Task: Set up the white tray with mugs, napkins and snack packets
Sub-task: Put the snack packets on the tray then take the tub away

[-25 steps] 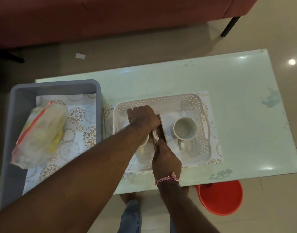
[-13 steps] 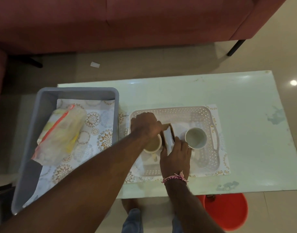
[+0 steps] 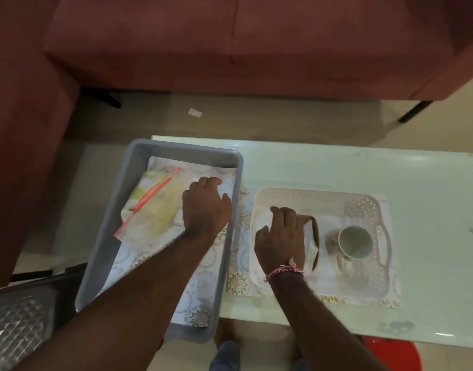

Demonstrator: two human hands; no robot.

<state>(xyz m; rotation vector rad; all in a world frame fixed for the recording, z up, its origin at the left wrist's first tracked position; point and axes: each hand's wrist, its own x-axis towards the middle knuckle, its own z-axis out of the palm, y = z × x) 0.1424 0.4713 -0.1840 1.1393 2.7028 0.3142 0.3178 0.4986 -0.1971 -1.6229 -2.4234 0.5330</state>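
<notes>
The white perforated tray [image 3: 364, 207] sits on a patterned mat on the glass table. Inside it, a mug [image 3: 354, 242] stands at the right, and a brown napkin holder with white napkins [image 3: 314, 236] is upright in the middle. My right hand [image 3: 281, 236] lies palm down over the tray's left half, against the holder, with fingers loosely bent; it hides what is beneath. My left hand [image 3: 206, 207] hovers open inside the grey bin [image 3: 238, 162], beside a clear zip bag of snack packets [image 3: 155, 207] with a red seal.
The grey bin overhangs the table's left edge and is lined with patterned paper. A red sofa [image 3: 256, 44] runs along the far side. A red stool [image 3: 390, 354] stands under the near right edge. A metal chair [image 3: 15, 325] is at lower left.
My left hand left the tray and moved left into the grey bin beside the snack bag. My right hand shifted to the holder's left side. The camera view swung left.
</notes>
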